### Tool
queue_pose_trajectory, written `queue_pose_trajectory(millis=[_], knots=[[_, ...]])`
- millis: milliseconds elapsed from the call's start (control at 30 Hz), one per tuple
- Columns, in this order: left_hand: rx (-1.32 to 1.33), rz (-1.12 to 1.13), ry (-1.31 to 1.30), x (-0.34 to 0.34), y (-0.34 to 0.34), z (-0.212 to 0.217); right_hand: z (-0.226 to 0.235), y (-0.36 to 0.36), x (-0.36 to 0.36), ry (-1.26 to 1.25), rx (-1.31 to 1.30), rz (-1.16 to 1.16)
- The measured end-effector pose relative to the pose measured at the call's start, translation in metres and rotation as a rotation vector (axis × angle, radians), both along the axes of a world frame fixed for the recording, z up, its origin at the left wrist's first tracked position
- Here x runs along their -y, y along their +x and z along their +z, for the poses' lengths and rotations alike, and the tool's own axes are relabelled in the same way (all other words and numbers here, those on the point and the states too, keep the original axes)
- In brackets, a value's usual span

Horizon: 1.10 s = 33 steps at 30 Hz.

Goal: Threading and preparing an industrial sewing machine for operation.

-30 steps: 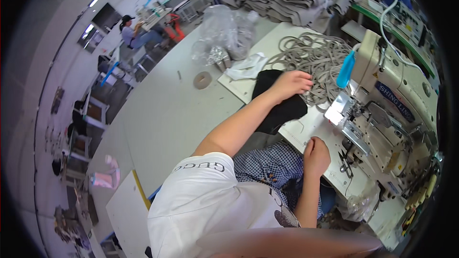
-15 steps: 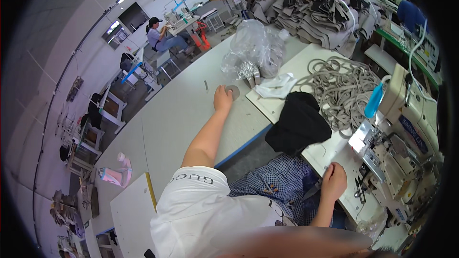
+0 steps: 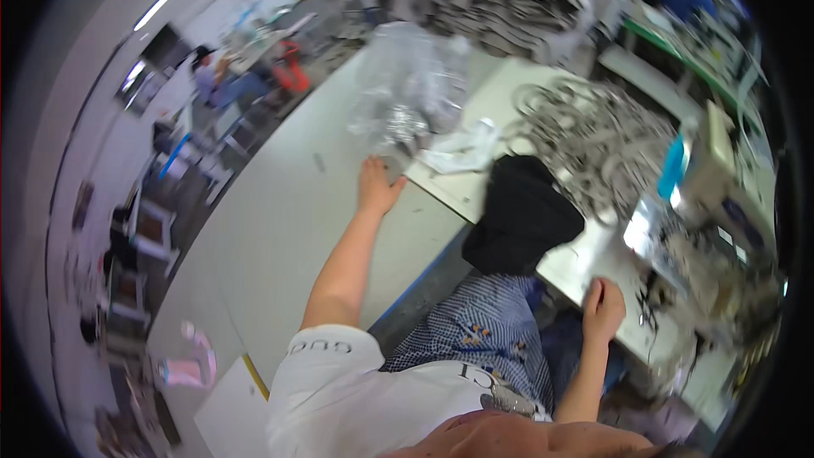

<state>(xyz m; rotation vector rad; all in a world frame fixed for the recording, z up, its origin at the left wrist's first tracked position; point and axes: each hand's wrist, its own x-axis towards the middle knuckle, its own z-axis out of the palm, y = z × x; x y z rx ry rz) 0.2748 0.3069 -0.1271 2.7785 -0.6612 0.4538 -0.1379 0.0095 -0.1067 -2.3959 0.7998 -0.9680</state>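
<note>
My left hand (image 3: pixel 379 189) reaches far over the pale table. Its fingers are stretched out and its thumb is spread, next to a grey, rounded flat piece (image 3: pixel 393 169) that the hand partly covers. At the front edge of the sewing machine's table, my right hand (image 3: pixel 603 312) is closed with curled fingers; what they hold, if anything, does not show. Between the two arms, a black cloth (image 3: pixel 523 216) drapes over the table edge. The industrial sewing machine (image 3: pixel 729 195) stands to the right of my right hand.
A clear plastic bag (image 3: pixel 411 76) stands beyond my left hand, near a white cloth or wrapper (image 3: pixel 464 146). Grey fabric strips (image 3: pixel 585 140) lie heaped behind the black cloth. Stacked cut fabric (image 3: pixel 500 13) fills the back. A pink-and-white item (image 3: pixel 186 369) lies at left. Another person (image 3: pixel 212 80) sits far off.
The view has swung and blurred. My left fingers have straightened and spread beside the grey piece, where they were bent over it. My right hand stays curled near the machine.
</note>
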Motion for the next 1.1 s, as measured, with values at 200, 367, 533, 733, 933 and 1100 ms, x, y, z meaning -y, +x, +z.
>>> queue_pose_trajectory(millis=[200, 367, 533, 733, 933, 1100], knots=[[0.067, -0.050, -0.186, -0.027, -0.059, 0.005, 0.013, -0.033, 0.011, 0.007, 0.132, -0.167], [-0.036, 0.071, -0.372, -0.039, -0.095, 0.030, 0.026, -0.061, 0.030, -0.189, 0.076, -0.374], [-0.017, 0.100, -0.479, -0.041, -0.091, 0.029, 0.017, -0.084, 0.038, -0.194, -0.044, -0.481], [-0.433, -0.086, -0.904, 0.010, -0.163, 0.059, 0.013, -0.093, 0.036, -0.094, -0.198, -0.425], [-1.623, -0.469, -1.358, 0.098, -0.274, 0.049, 0.018, -0.093, 0.028, 0.063, -0.099, -0.416], [-1.616, -0.573, -1.230, 0.108, -0.293, 0.053, 0.018, -0.081, 0.021, -0.062, -0.149, -0.334]])
